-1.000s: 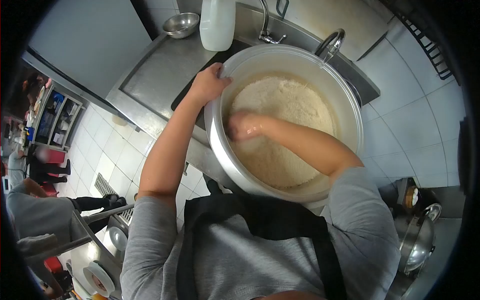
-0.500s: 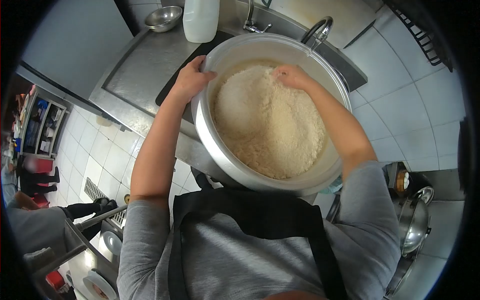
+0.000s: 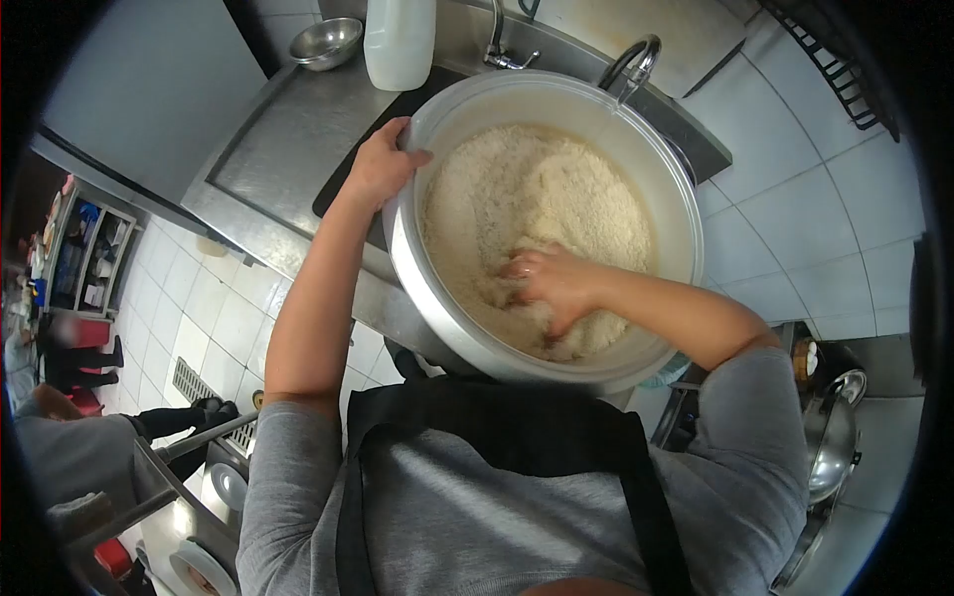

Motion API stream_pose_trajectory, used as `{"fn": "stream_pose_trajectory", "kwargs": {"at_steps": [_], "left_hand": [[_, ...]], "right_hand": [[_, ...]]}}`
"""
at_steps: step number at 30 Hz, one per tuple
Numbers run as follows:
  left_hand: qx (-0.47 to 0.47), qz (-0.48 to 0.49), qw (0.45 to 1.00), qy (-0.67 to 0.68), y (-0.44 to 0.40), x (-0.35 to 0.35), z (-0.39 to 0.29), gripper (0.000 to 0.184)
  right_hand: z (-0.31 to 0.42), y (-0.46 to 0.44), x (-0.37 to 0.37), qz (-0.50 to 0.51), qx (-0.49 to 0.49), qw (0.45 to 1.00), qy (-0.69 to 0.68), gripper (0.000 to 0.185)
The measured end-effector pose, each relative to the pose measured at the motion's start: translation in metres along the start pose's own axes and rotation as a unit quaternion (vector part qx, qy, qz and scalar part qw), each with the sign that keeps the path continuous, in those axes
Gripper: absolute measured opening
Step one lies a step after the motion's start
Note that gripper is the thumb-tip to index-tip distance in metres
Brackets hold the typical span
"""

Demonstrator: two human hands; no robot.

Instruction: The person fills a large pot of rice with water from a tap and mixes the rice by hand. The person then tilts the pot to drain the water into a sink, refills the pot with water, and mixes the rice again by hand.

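Round silvery metal pot (image 3: 675,214) at grey steel bench (image 3: 263,149); pale loose grains (image 3: 596,189) inside | bare left hand (image 3: 385,164): grip closed on pot's rim | bare right hand (image 3: 552,283): fingers half-spread, tips buried; hold cannot be told | stirring looks underway, unfinished

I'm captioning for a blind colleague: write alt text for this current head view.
A person's right hand dips into rice-like grains in a large pot that the left hand grips. A white jug and metal bowl stand nearby.
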State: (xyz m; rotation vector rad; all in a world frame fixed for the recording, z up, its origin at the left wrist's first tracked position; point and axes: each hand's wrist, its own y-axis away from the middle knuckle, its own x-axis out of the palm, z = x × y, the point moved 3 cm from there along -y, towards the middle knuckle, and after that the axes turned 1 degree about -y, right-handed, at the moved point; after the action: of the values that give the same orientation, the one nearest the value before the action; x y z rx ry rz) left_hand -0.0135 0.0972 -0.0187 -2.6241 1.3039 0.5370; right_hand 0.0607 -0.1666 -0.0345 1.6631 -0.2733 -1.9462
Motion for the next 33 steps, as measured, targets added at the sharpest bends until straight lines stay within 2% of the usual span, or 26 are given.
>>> {"fn": "stream_pose_trajectory", "kwargs": {"at_steps": [2, 5, 7, 10, 12, 14, 16, 18, 20, 22, 24, 25, 26, 27, 28, 29, 30, 31, 33], "left_hand": [[-0.004, 0.004, 1.0, 0.009, 0.001, 0.001, 0.001, 0.07], [-0.004, -0.001, 1.0, 0.007, 0.001, 0.0, 0.001, 0.07], [0.0, -0.009, 1.0, 0.0, 0.001, 0.0, 0.002, 0.07], [0.004, -0.015, 1.0, -0.017, 0.0, 0.0, 0.004, 0.07], [-0.002, -0.018, 0.999, -0.035, 0.002, -0.001, 0.001, 0.07], [-0.014, -0.018, 0.999, -0.04, 0.005, -0.001, -0.004, 0.069], [-0.015, -0.015, 1.0, -0.016, 0.005, 0.0, -0.004, 0.068], [-0.011, -0.01, 1.0, -0.002, 0.007, 0.001, -0.004, 0.066], [0.01, -0.012, 1.0, 0.013, 0.006, 0.0, -0.003, 0.064], [-0.005, 0.008, 1.0, 0.023, 0.001, 0.001, 0.006, 0.066], [0.002, -0.008, 1.0, 0.019, -0.004, 0.005, 0.014, 0.066], [0.017, -0.045, 0.999, 0.007, -0.004, 0.006, 0.018, 0.066], [-0.007, -0.046, 0.999, -0.009, 0.001, 0.007, 0.012, 0.064], [-0.011, -0.046, 0.995, -0.092, 0.013, 0.004, -0.01, 0.061], [-0.028, -0.051, 0.99, -0.125, 0.019, 0.002, -0.021, 0.057], [-0.042, -0.016, 0.991, -0.129, 0.016, 0.003, -0.02, 0.056], [-0.005, -0.031, 0.99, -0.136, 0.018, 0.002, -0.023, 0.057], [-0.02, -0.041, 0.989, -0.137, 0.017, 0.002, -0.022, 0.059], [-0.019, -0.046, 0.994, -0.092, 0.016, 0.003, -0.015, 0.06]], "right_hand": [[-0.015, 0.02, 0.006, 0.014, 0.004, 1.0, 0.015, 0.058], [-0.075, 0.003, 0.025, -0.067, 0.066, 0.991, 0.093, 0.069], [-0.094, -0.015, 0.007, -0.111, 0.069, 0.991, 0.036, 0.062], [-0.109, -0.054, -0.028, -0.041, 0.161, 0.986, -0.004, 0.048], [-0.097, -0.076, -0.071, 0.073, 0.181, 0.98, -0.029, 0.041], [-0.122, -0.1, -0.085, -0.061, 0.222, 0.973, 0.003, 0.04], [-0.181, -0.108, -0.069, -0.095, 0.221, 0.969, 0.062, 0.044], [-0.202, -0.051, -0.047, -0.143, 0.255, 0.945, -0.146, 0.05], [-0.267, -0.013, 0.015, -0.201, 0.3, 0.93, -0.064, 0.057], [-0.235, 0.043, 0.009, -0.113, 0.337, 0.912, -0.203, 0.062], [-0.167, 0.082, 0.013, -0.025, 0.453, 0.802, -0.387, 0.069], [-0.187, 0.091, 0.058, 0.006, 0.49, 0.783, -0.385, 0.077], [-0.176, 0.094, 0.082, -0.029, 0.419, 0.74, -0.526, 0.081], [-0.118, 0.099, 0.046, -0.011, 0.481, 0.688, -0.544, 0.079], [-0.127, 0.1, 0.08, -0.023, 0.401, 0.619, -0.675, 0.076], [-0.117, 0.093, 0.084, 0.01, 0.384, 0.569, -0.727, 0.073], [-0.074, 0.084, 0.043, 0.005, 0.36, 0.553, -0.751, 0.071], [-0.087, 0.079, 0.059, -0.024, 0.349, 0.561, -0.75, 0.07], [-0.082, 0.063, 0.04, -0.088, 0.269, 0.505, -0.815, 0.073]]}}
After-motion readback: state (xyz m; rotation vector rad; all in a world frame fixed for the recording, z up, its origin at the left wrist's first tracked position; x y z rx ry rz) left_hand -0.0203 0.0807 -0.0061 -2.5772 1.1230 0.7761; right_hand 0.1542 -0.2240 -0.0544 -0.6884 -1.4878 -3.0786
